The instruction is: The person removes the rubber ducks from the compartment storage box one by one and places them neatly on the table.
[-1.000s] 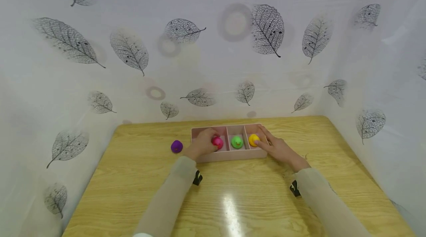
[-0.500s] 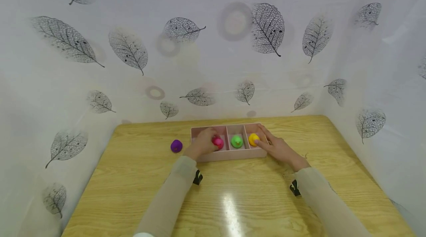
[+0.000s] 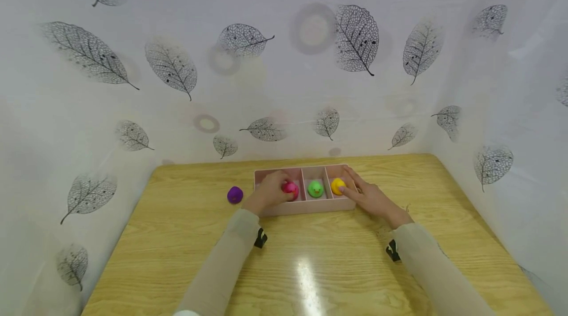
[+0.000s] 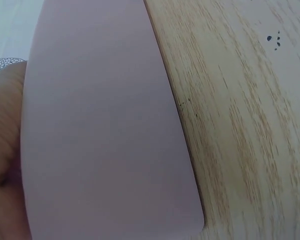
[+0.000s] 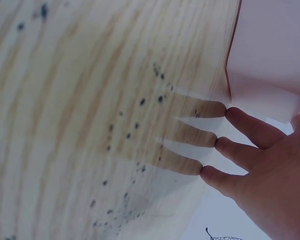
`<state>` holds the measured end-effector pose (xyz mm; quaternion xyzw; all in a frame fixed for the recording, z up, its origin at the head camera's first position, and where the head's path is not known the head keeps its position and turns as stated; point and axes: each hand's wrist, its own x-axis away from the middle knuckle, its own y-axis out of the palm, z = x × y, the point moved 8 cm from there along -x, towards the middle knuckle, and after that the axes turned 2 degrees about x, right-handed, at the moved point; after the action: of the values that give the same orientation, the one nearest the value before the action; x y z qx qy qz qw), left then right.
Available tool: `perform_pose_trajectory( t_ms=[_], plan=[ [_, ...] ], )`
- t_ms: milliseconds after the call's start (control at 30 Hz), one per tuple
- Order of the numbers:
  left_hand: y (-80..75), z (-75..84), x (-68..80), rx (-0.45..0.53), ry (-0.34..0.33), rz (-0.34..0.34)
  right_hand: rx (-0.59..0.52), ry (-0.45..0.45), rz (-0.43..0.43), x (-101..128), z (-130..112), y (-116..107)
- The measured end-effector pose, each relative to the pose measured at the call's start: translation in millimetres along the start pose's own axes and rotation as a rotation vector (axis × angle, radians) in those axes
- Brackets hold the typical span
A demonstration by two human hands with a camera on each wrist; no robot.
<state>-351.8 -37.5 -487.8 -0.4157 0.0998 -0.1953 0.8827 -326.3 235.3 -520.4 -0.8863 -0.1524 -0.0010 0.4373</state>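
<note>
My left hand (image 3: 268, 192) reaches over the front wall of a pink three-compartment box (image 3: 312, 206) and grips a hot-pink round toy (image 3: 291, 188) in the wide left compartment. A green rubber duck (image 3: 315, 189) sits in the middle compartment, and a yellow toy (image 3: 337, 186) in the right one. My right hand (image 3: 372, 198) lies at the box's right end, index finger along the end rim, thumb reaching in to the yellow toy. In the right wrist view, its other fingers (image 5: 240, 152) are nearly straight, tips down on the table beside the box.
A purple toy (image 3: 235, 194) lies on the wooden table (image 3: 186, 237), left of the box. Behind the table hangs a white curtain (image 3: 284, 84) with a leaf print, which also closes off both sides.
My left hand has shifted very slightly left, still gripping the hot-pink toy inside the compartment. The right hand and the box have stayed in place.
</note>
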Motion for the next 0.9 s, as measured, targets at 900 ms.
perform_pose_trajectory(
  t_ms=[900],
  plan=[
    [-42.0,19.0,13.2,0.134,0.053,0.147,-0.005,-0.003,0.005,0,0,0]
  ],
)
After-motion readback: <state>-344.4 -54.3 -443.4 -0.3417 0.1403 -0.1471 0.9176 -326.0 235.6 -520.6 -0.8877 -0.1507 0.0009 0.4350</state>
